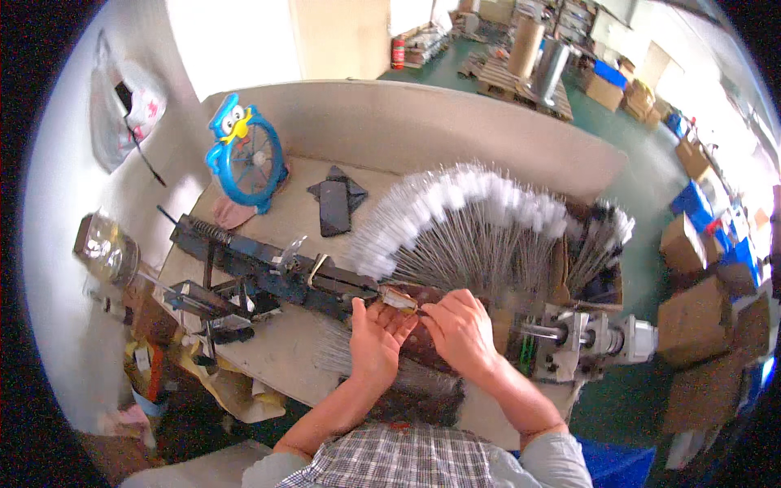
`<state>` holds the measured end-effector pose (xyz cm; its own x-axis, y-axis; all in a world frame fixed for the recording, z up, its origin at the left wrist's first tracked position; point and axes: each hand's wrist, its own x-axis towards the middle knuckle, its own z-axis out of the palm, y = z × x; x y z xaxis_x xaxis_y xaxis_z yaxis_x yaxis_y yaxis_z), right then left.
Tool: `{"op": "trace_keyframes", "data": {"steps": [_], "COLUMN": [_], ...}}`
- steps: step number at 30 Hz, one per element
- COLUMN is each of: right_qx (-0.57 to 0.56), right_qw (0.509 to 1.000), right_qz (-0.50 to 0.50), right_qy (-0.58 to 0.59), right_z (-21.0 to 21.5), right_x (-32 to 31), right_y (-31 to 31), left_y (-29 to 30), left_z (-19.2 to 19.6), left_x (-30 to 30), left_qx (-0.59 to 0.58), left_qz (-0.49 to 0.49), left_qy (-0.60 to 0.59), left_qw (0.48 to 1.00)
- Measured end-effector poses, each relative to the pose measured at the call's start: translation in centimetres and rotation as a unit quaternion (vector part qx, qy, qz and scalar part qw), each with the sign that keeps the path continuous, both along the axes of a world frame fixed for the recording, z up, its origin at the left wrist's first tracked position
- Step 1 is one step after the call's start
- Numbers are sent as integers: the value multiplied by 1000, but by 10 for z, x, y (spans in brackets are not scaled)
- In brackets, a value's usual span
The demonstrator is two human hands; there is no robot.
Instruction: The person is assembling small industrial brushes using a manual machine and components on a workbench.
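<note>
My left hand (378,340) is palm up, fingers loosely stretched beneath the end of a long black metal machine bar (277,268). My right hand (462,332) is closed in a pinch just right of that end; what its fingertips hold is too small to make out. Between the hands, at the bar's tip, sits a small pale and yellowish piece (399,299). A wide fan of wire-handled brushes (455,220) with white bristle tips lies beyond my hands. More thin wires (335,348) lie beside my left wrist, and a dark bundle (419,394) is between my forearms.
A blue cartoon-shaped fan (248,159) and a dark phone (334,207) are at the table's far left. A metal motor unit (602,342) stands right of my right hand. Behind runs a low board (455,122); cardboard boxes (704,325) fill the right side.
</note>
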<state>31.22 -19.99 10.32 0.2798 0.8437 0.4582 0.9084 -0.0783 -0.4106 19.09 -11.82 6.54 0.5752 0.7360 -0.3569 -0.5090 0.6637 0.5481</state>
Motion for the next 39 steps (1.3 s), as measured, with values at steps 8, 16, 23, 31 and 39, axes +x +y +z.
{"op": "trace_keyframes", "data": {"steps": [8,16,23,31,39], "right_qx": [17,-256,-318,-347,-362], "right_qw": [994,963,947,937,931], "right_qz": [30,12,32,15,23], "right_qy": [102,80,22,46,38], "right_z": [7,-59,-46,-45,-57], "right_x": [8,4,14,21,24], "right_y": [-32,-82,-84,-100,-98], "left_y": [-13,73,160,104,16], "left_z": [-4,-85,-95,-67,-44], "left_x": [-27,-192,-354,-249,-84], "left_qx": [109,40,56,17,27], "left_qz": [-64,180,352,442,29], "left_qy": [111,183,333,298,142], "left_qw": [986,966,873,846,989]}}
